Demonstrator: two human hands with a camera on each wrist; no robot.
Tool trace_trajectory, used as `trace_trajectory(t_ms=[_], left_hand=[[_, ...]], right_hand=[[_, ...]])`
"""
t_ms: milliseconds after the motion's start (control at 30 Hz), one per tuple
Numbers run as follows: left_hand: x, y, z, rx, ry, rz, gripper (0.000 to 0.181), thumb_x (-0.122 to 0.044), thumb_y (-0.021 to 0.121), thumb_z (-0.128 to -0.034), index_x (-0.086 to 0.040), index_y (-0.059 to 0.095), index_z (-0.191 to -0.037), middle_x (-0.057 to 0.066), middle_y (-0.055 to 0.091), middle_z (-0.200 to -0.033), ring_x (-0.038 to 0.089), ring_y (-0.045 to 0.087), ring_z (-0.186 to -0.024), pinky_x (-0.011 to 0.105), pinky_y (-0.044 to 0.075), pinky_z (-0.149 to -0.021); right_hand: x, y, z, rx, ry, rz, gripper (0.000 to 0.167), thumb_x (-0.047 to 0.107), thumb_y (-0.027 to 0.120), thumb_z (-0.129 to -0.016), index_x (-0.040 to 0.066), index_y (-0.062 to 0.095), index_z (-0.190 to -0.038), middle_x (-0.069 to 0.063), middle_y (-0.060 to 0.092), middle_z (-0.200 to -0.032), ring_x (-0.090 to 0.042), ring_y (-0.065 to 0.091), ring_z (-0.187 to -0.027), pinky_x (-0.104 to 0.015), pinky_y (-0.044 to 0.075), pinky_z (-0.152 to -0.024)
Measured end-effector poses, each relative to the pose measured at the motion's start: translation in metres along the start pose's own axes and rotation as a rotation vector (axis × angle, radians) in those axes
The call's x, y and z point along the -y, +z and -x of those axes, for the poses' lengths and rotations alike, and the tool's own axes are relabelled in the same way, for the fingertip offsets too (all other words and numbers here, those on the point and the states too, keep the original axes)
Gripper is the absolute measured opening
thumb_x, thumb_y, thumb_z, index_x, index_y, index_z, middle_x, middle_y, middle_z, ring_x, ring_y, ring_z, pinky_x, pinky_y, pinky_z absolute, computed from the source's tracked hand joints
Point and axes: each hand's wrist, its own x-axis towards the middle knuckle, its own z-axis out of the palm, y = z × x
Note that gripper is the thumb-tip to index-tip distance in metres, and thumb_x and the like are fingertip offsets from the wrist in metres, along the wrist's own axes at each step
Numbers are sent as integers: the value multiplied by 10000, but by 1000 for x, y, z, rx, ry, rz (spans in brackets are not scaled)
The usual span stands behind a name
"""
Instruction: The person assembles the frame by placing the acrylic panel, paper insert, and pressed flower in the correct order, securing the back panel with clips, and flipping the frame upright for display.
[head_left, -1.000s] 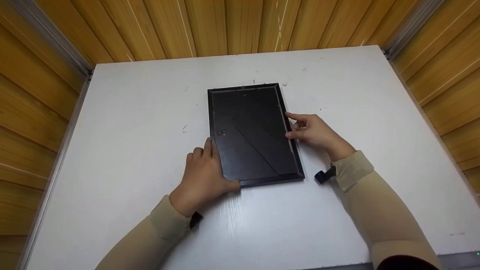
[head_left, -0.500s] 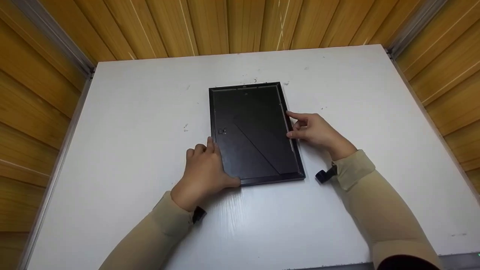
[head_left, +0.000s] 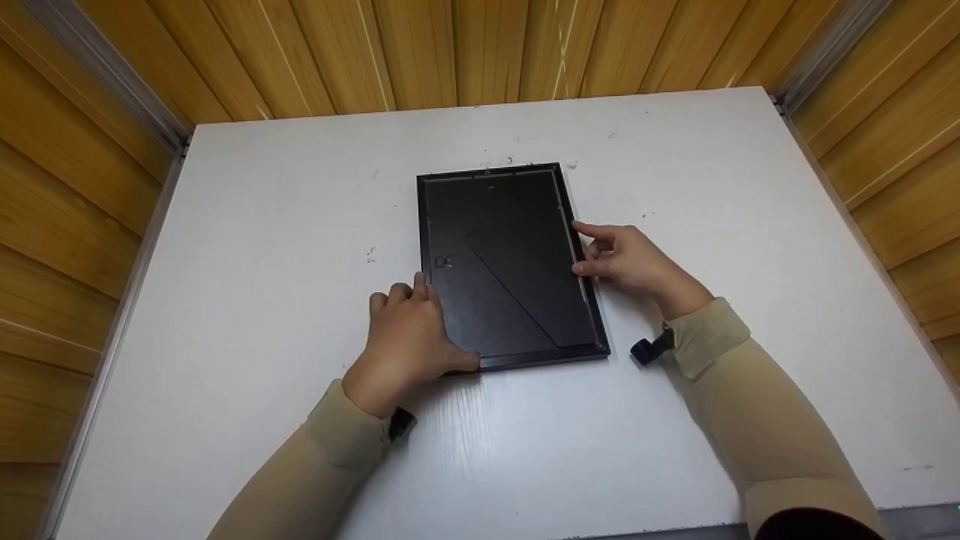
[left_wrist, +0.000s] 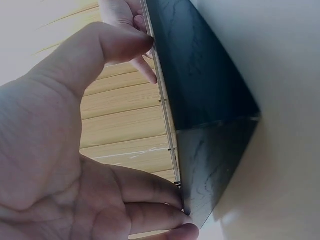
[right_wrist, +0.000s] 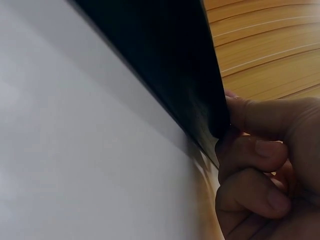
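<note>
A black picture frame [head_left: 517, 262] lies back side up on the white table, with a stand panel and a small metal catch on its back. At its near left corner, my left hand [head_left: 405, 337] grips it, thumb on the near edge and fingers along the left edge. My right hand [head_left: 634, 262] holds the right edge with thumb and index finger, its other fingers curled in. The left wrist view shows the frame's corner [left_wrist: 210, 145] between thumb and fingers of my left hand [left_wrist: 100, 130]. In the right wrist view, fingers of my right hand [right_wrist: 265, 155] meet the frame's side [right_wrist: 165, 60].
Small dark marks dot the white table [head_left: 262, 225]. Yellow wooden panels [head_left: 420, 52] rise behind it and on both sides, with metal rails at the corners. Black wrist pieces [head_left: 649, 350] show under the sleeves.
</note>
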Motion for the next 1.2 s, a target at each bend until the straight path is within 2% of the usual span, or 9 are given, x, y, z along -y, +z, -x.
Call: trace_trajectory(t_ms=[200,500,900,1200], left_hand=[[-1,1,-1,-10,-3,-4,1287,-712,898,-701,130,528,-1602,316,404,-1778,435,502,-1515,606,346,-1151],[-1,-1,1,-3,-11,7,1273,-686,915,-713,98,512,-1632,305,385,-1791,421,498,-1523,608,333,-1150],[-3,-1,0,-36,-8,14,1156,-639,926,-683,99,639,-1524,318,456,-1746,384,573,-1420,614,347,-1103],[-1,-4,-1,-8,-8,-1,1227,-671,929,-711,100,564,-1593,306,432,-1764,386,561,-1441,620,347,-1113]], right_hand=[[-1,0,1,2,1,1,819,66,858,-988,44,474,-1710,59,643,-870,-34,520,-717,-189,434,-640],[-3,0,1,12,-11,-29,816,46,850,-990,20,464,-1708,43,632,-906,-31,515,-739,-179,430,-650],[-1,-1,1,4,6,9,815,93,864,-991,69,484,-1711,49,655,-905,-37,527,-742,-194,426,-648],[-2,0,1,-2,-7,26,809,95,868,-988,63,494,-1704,62,668,-902,-36,547,-758,-187,442,-673]])
